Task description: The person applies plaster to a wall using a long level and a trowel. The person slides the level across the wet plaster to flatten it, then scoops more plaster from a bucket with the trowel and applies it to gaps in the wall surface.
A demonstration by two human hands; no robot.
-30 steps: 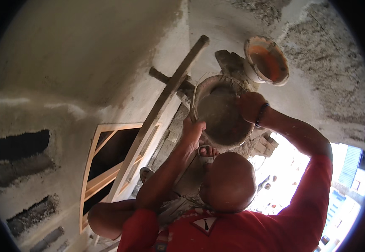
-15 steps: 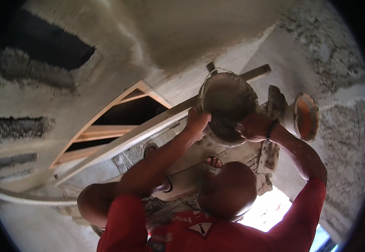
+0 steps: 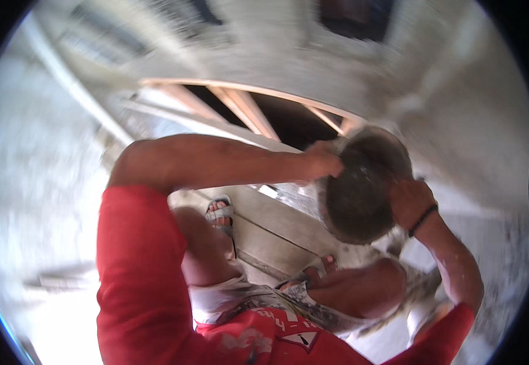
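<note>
Swung round since half a second earlier, the bucket (image 3: pixel 351 229) had come from clear of the wooden lattice (image 3: pixel 246 112) to overlap its right end in view. Nearer the lattice, the left hand (image 3: pixel 322 161) clasped the bucket's rim; farther right of it, the right hand (image 3: pixel 411 202) had curled fingers, their hold impossible to tell.

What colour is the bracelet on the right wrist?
The bracelet is black; it shows best in the head view.
</note>
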